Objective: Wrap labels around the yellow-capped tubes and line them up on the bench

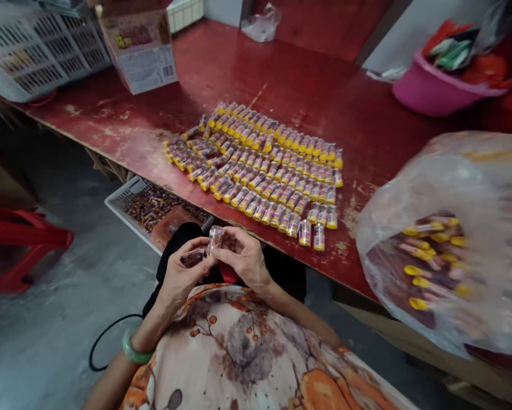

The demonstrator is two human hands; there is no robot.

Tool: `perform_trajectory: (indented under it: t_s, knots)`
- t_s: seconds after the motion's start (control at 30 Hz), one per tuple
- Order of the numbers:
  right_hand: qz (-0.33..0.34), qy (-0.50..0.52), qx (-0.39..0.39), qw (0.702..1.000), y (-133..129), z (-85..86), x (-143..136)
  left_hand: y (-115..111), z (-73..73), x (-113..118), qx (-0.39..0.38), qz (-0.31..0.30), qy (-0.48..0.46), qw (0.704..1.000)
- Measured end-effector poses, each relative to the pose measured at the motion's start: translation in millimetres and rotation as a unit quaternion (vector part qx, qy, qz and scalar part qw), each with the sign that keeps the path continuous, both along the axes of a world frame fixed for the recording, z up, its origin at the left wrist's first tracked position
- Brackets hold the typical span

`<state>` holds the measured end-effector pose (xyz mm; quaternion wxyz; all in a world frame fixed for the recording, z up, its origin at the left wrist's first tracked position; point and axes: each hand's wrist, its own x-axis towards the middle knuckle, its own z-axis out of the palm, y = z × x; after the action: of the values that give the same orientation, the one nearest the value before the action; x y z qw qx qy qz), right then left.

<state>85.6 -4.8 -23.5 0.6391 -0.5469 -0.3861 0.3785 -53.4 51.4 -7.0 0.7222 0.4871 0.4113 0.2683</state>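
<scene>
Over my lap, my left hand (182, 276) is closed around a small dark-filled tube (192, 258) lying on its side. My right hand (246, 259) pinches a small see-through tube (214, 238) with a printed label, held upright; my left fingertips reach close to its lower end. Just beyond, on the red table (307, 74), lie rows of similar labelled tubes (256, 156) with yellow ends, packed side by side. Two of them lie at the near edge, right of my hands. Below the table edge, a white crate (130, 199) holds many small dark-and-yellow pieces.
At right, a big plastic bag (392, 199) holds more yellow-ended tubes. Behind it stands a pink basin (435, 91) with bags inside. A printed carton (142, 57) and a white basket (46, 51) stand back left. A red stool (20, 245) is on the floor at left.
</scene>
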Motion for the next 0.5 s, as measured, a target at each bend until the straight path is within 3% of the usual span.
perform_trajectory:
  t_s: [0.1, 0.17, 0.3, 0.37, 0.43, 0.5]
  knots:
    - [-0.015, 0.010, -0.002, 1.000, -2, 6.3, 10, 4, 1.4, 10, -0.005, -0.007, -0.005, 1.000]
    - [-0.033, 0.016, -0.011, 0.999, 2, 14.6, 31, 7, -0.5, 14, -0.031, -0.002, -0.013, 0.999]
    - [-0.137, -0.021, -0.005, 0.990, 38, 33.5, 120, 16, -11.7, 5, -0.155, 0.067, -0.043, 0.985]
    - [-0.276, -0.086, -0.067, 0.955, 67, 40.3, 173, 17, -18.4, -6, -0.238, 0.108, -0.056, 0.964]
    - [-0.308, -0.102, -0.101, 0.940, 95, 44.7, 217, 15, -25.4, -18, -0.309, 0.132, -0.051, 0.941]
    - [-0.302, -0.123, -0.111, 0.939, 113, 48.8, 242, 13, -33.7, -29, -0.365, 0.123, -0.036, 0.922]
